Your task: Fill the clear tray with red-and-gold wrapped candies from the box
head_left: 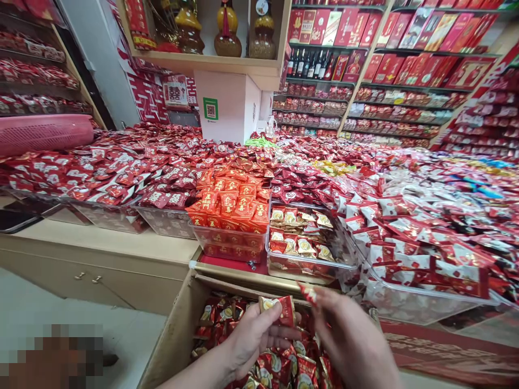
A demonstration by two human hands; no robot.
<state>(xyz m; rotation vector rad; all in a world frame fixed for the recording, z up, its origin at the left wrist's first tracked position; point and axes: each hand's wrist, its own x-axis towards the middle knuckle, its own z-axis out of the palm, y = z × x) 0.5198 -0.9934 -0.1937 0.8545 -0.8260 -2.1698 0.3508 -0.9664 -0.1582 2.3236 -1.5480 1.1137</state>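
My left hand (254,339) holds a small red and gold candy packet (284,309) between thumb and fingers, above an open cardboard box (178,324). Many like packets (273,367) marked DURIAN fill the box. To its right, my right hand (351,335) is blurred by motion, its fingers closed on another red packet (308,293), of which only a corner shows. Just beyond the hands stands a clear plastic bin (310,266) partly filled with the same durian packets.
Clear bins heaped with wrapped sweets cover the counter, among them orange-red packets (231,202) and white-and-red ones (409,254). A pink basket (44,132) lies at left. A white box with a QR code (223,108) stands behind. Blurred pixels hide something on the floor.
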